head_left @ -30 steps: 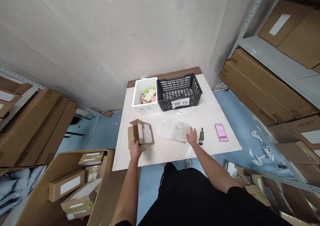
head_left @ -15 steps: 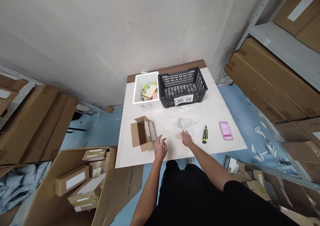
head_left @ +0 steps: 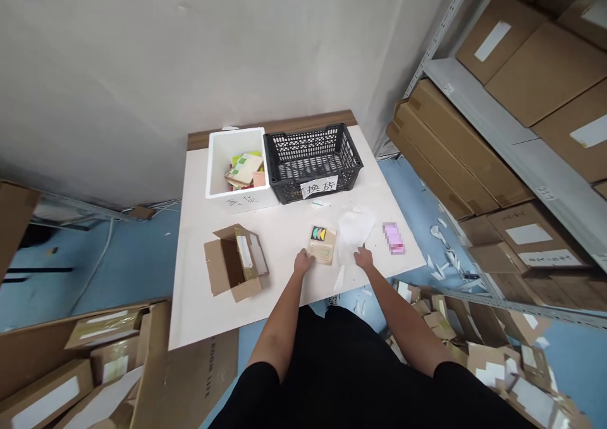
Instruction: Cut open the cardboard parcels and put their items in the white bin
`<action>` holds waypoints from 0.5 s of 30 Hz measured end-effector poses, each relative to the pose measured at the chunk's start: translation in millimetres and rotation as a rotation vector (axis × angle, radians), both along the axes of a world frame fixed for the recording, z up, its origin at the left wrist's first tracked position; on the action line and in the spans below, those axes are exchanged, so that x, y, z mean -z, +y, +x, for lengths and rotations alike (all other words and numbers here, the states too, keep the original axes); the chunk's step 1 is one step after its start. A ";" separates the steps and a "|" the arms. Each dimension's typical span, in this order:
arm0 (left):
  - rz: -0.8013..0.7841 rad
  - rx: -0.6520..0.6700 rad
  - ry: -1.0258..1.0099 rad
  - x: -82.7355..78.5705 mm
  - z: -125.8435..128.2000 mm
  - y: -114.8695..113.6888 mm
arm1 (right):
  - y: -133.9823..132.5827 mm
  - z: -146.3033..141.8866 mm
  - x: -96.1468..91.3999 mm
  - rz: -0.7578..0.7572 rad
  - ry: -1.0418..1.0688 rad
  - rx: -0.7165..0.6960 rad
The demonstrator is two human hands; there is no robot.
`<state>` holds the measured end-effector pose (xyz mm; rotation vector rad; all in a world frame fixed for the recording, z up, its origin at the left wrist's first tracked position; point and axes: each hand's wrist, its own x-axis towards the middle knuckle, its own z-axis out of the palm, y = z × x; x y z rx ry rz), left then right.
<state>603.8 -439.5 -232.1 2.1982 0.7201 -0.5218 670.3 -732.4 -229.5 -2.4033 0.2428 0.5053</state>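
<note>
A flat beige booklet (head_left: 324, 252) with a black panel and coloured half-round shapes lies on the white table (head_left: 284, 290). My left hand (head_left: 302, 263) is closed on its left edge. Just right of the booklet, a thin, crumpled white wrapping sheet (head_left: 355, 228) is spread out. My right hand (head_left: 363, 259) grips the lower right part of this sheet with fingers closed. A small dark bit shows by the right hand, mostly covered. An opened cardboard box (head_left: 258, 252) stands left of my hands, flaps out.
At the back stand a white foam box (head_left: 213, 163) holding several booklets and a black plastic crate (head_left: 289, 189). A blurred pink object (head_left: 394, 238) lies at the table's right. Shelves with cartons (head_left: 446, 151) line the right side; a large carton (head_left: 156, 353) of parcels stands lower left.
The booklet now lies uncovered, with my left hand on it. My right hand has drawn the wrapping sheet to the right, over where the utility knife lay. The view has shifted right.
</note>
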 end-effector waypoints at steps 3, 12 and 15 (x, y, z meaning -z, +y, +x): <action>0.012 -0.041 0.060 10.1 4.7 -8.2 | 6.6 -5.2 -2.9 -0.108 0.080 0.006; -0.165 -0.180 0.116 24.3 9.4 -13.8 | 21.0 -39.3 -10.8 -0.093 -0.144 0.015; -0.276 -0.228 0.046 16.1 1.5 -10.7 | 32.5 -42.9 -13.5 -0.018 -0.207 -0.113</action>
